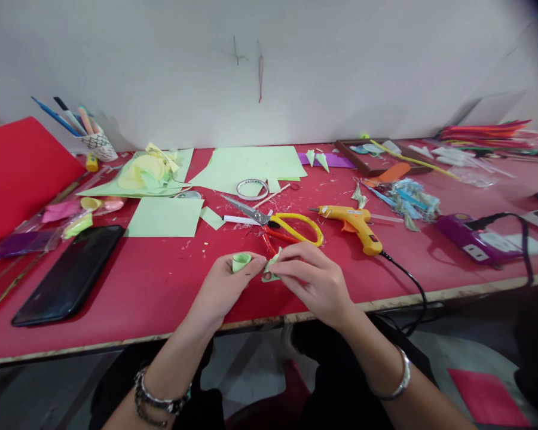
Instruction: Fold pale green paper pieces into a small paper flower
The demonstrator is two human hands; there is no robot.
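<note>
I see the left hand (226,280) fingers pinching a small rolled green paper ring (241,261); right hand (311,278) fingers pinching a green paper scrap (270,267) just beside it, over the desk (161,280) front edge; I judge both featherlight, soft, crush-prone; grip edges gently; scissors (278,226) and glue gun (354,222) behind.

My fingers (256,267) rest on the worktop (161,286). Just behind them lie the scissors (278,224); right of those, the glue gun (354,222); far left of my fingers, the phone (69,275); behind the scissors, the tape roll (252,189).
</note>
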